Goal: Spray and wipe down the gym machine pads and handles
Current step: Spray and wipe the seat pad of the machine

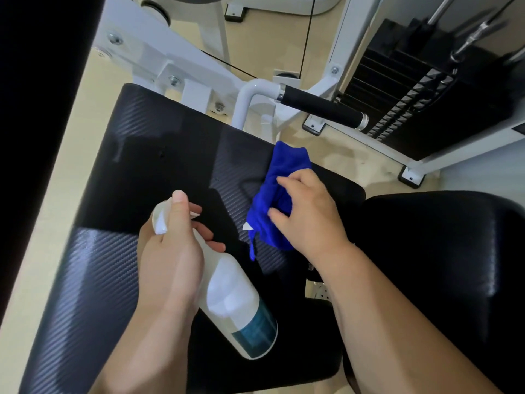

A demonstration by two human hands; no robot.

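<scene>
A white plastic spray bottle (pixel 227 294) and a crumpled blue microfibre cloth (pixel 281 177) over the black weave-textured machine pad (pixel 159 166).
The bottle lies tilted in the left hand (pixel 170 251), blue liquid low in its base; the cloth rests on the pad, gripped by the right hand (pixel 306 211), near the black foam handle (pixel 321 109).

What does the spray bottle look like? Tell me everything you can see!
The spray bottle is white and plastic-looking, with a white trigger head and a see-through body. A little blue-green liquid sits near its base. It is tilted, head pointing away, base toward the camera. The left hand grips its neck, thumb on top of the head, fingers by the trigger. It is held over the black textured pad.
</scene>
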